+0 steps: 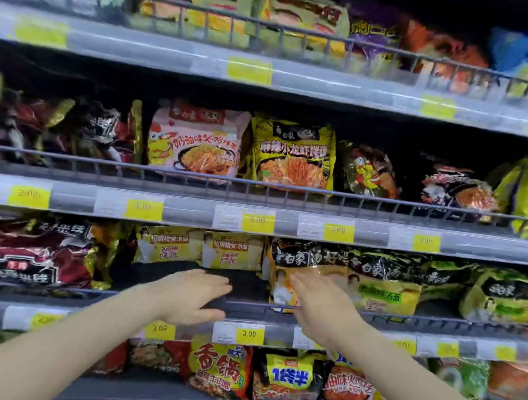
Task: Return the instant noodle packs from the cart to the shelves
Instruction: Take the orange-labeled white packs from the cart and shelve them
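Now shelving step: right hand (320, 305) flat against black-yellow noodle pack (307, 268), grasping nothing; left hand (195, 296) released beside gap left of pack. Next likely: fetch another from cart.

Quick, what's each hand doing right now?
Left hand: open, holding nothing, at the shelf rail.
Right hand: open, fingers against a yellow noodle pack.

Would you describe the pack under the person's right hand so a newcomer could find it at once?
Find the third shelf rail from the top, where both hands reach. The right hand rests with straight fingers on a black-topped yellow pack. Unlike the pale packs to its left, it stands forward at the rail.
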{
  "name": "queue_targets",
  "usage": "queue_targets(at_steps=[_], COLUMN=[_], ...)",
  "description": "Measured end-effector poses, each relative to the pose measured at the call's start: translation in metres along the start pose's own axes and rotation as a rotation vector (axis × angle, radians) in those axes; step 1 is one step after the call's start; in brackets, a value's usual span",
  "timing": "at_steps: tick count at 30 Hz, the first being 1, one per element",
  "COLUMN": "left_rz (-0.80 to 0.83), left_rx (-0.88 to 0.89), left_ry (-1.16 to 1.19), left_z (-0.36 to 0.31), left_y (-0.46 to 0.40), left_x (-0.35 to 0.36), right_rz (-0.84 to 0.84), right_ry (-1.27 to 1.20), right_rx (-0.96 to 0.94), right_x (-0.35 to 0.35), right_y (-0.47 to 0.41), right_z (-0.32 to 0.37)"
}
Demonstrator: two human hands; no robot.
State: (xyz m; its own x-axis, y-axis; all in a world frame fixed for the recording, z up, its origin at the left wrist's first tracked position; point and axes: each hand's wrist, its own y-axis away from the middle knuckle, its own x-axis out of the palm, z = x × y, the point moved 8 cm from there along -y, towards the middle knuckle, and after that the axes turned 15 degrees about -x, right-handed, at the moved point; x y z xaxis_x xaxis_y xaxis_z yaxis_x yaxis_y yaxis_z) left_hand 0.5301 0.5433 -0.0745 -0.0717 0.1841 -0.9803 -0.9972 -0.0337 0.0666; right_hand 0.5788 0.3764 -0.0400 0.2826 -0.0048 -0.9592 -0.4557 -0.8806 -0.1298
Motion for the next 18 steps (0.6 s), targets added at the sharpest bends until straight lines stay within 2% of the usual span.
queue_targets(at_steps=[5, 12, 18], left_rz=[0.027, 0.006, -0.021], left_rx=[-0.100, -0.321, -0.610], left_ry=[-0.026, 0.033, 0.126], left_z=[0.017, 0.056, 0.083], left_y=[0.038, 0.120, 0.220], left_x=[-0.038, -0.058, -0.062], right_rz=[0.036, -0.040, 0.007], right_ry=[0.002, 0.008, -0.032], right_rx=[-0.066, -0.200, -0.334], right_x=[-0.029, -0.070, -0.097], right_y=[-0.014, -0.033, -0.043], right_z=[0.033, 0.083, 0.127])
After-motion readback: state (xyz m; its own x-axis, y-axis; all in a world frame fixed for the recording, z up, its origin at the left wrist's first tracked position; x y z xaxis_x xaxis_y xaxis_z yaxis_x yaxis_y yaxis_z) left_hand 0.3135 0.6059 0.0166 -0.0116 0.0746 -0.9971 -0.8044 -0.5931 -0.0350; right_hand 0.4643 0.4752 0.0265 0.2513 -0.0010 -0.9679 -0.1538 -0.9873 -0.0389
